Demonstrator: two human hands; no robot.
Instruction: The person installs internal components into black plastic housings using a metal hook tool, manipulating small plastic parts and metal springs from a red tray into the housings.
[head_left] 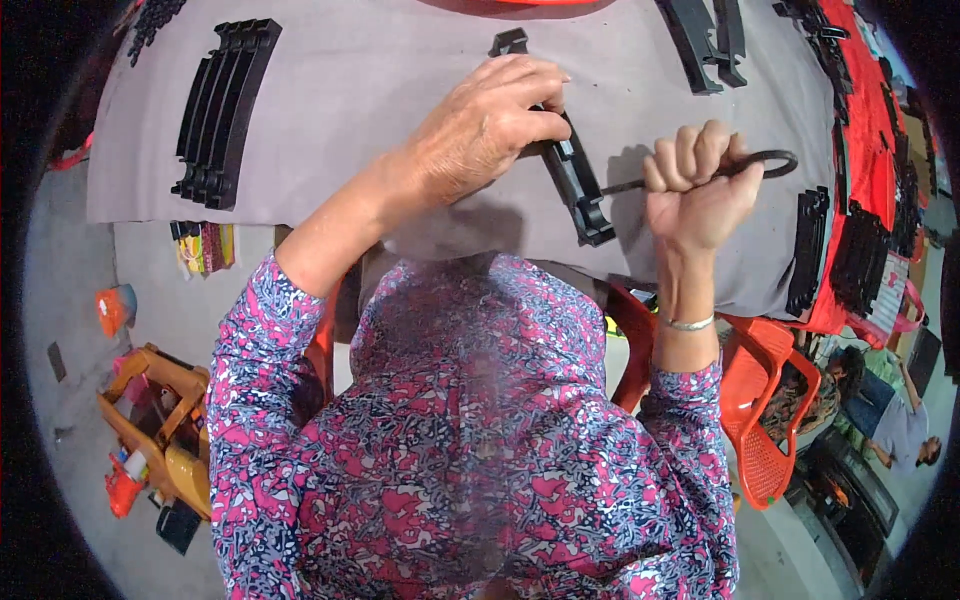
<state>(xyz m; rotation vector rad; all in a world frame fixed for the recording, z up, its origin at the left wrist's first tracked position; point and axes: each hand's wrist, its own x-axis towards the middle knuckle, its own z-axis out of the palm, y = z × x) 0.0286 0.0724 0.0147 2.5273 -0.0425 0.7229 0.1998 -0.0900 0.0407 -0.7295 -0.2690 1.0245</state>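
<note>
On the grey cloth point(340, 130), seen from the head, a black plastic strip point(574, 180) lies at a slant near the table's front edge, its lower end closest to the person. The left hand point(492, 118) has its upper part pinched between thumb and fingers; the right hand point(702, 175) is a fist closed around a thin dark tool point(627, 186) with a looped end, its shaft pointing at the strip's side. Whether the tip touches the plastic, I cannot tell. The lower end has no hand on it, so a sideways push from the tool could swing the strip round or twist it out of the pinch. With so tight a fist, the tip might skid off the hard plastic and scratch it, or jab the left fingers if it rides upward. The cloth is loose enough to ruck or slide under pressure, and too hard a pry could crack the strip's thin walls. The stacked strips point(228, 115) at left sit well apart, out of reach of a slip.
</note>
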